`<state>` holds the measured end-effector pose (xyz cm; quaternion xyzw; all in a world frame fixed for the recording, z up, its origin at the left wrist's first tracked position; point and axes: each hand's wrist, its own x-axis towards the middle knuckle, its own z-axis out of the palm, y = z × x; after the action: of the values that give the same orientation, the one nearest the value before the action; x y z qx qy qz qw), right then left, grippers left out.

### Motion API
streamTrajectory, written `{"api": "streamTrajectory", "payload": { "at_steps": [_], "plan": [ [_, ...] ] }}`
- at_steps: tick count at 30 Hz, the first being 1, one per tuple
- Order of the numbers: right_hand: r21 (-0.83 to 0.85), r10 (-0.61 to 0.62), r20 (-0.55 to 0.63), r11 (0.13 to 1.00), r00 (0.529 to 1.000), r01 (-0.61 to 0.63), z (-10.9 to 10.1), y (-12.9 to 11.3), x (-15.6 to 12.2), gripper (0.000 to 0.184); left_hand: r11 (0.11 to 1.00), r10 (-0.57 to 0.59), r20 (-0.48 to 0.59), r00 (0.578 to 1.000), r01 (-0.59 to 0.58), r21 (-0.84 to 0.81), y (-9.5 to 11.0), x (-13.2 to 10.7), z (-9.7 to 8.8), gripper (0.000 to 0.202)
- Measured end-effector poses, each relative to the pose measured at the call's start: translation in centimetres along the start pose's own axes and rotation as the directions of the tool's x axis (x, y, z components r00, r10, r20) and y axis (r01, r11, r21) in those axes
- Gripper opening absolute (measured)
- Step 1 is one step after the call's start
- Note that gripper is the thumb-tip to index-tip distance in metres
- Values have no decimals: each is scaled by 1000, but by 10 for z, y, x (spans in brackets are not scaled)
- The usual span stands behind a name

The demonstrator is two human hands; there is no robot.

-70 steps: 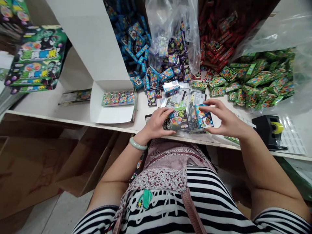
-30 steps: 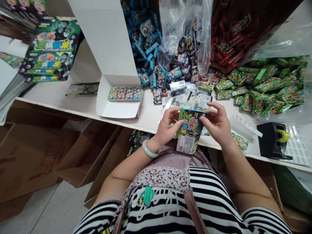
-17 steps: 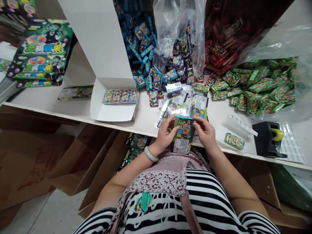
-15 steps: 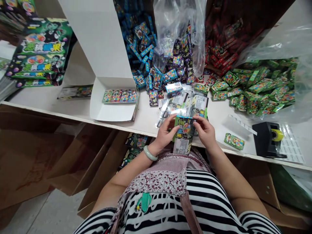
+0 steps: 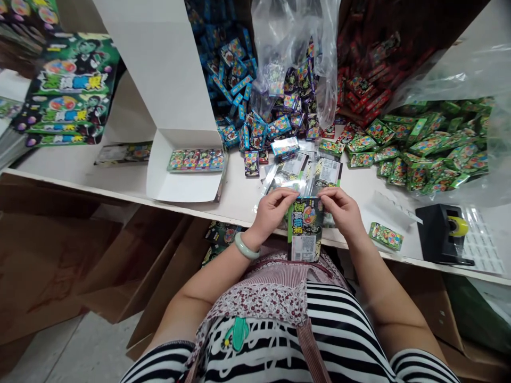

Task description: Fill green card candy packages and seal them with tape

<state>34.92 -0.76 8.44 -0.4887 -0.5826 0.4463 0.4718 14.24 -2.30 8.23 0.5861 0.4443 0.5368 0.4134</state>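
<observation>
Head view, as I am watching remotely: the left hand (image 5: 273, 215) and right hand (image 5: 344, 213) of the 2 hands are pinching 1 dark packet (image 5: 306, 229), which is hanging at the front edge of the bench (image 5: 239, 198).

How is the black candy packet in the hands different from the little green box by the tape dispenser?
The black candy packet has a dark face; the little green box is mostly green. The left hand and right hand pinch the packet's top; the box lies on the table, untouched. The packet looks bigger than the box. Both have bright, colourful printing.
</observation>
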Motion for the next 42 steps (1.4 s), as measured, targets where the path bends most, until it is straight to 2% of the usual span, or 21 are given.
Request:
{"api": "streamTrajectory", "payload": {
  "at_steps": [3, 7, 9, 13, 15, 20, 24, 26, 29, 33, 37, 42],
  "plan": [
    [119, 114, 78, 985, 990, -123, -7, -7, 3, 33, 993, -51, 12, 999, 52, -104, 4, 3, 3, 25],
    [19, 22, 109, 1000, 994, -24, -12, -16, 2, 23, 996, -45, 52, 998, 49, -79, 7, 5, 4, 19],
    [10, 20, 120, 1000, 993, -21, -11, -21, 4, 23, 994, -63, 48, 997, 67, -90, 11, 8, 6, 19],
    [28, 159, 187, 985, 969, -167, -8, -35, 14, 26, 984, -133, 77, 988, 141, -108, 22, 15, 9, 21],
    [21, 190, 216, 980, 958, -199, -8, -40, 19, 25, 983, -148, 108, 983, 159, -96, 27, 18, 9, 22],
    [-3, 242, 277, 968, 930, -251, -10, -45, 24, 24, 980, -187, 99, 977, 193, -48, 29, 19, 8, 23],
    [-5, 312, 354, 943, 882, -332, -13, -47, 21, 29, 981, -179, 180, 967, 190, -45, 24, 22, 4, 26],
    [-8, 333, 322, 937, 886, -350, -13, -47, 20, 30, 985, -149, 243, 959, 167, -53, 23, 24, 1, 26],
    [-16, 322, 232, 945, 918, -328, -13, -46, 16, 30, 994, -73, 287, 955, 93, -59, 23, 25, 0, 25],
    [-15, 278, 210, 959, 937, -282, -13, -42, 12, 29, 1000, -19, 235, 972, 23, -12, 25, 25, 4, 20],
    [-21, 230, 219, 973, 948, -232, -13, -38, 11, 29, 997, -79, 217, 973, 79, 9, 24, 27, 7, 13],
    [-60, 146, 271, 989, 952, -135, -14, -35, 9, 32, 991, -127, 310, 942, 136, -6, 22, 30, -3, 18]
  ]
}}
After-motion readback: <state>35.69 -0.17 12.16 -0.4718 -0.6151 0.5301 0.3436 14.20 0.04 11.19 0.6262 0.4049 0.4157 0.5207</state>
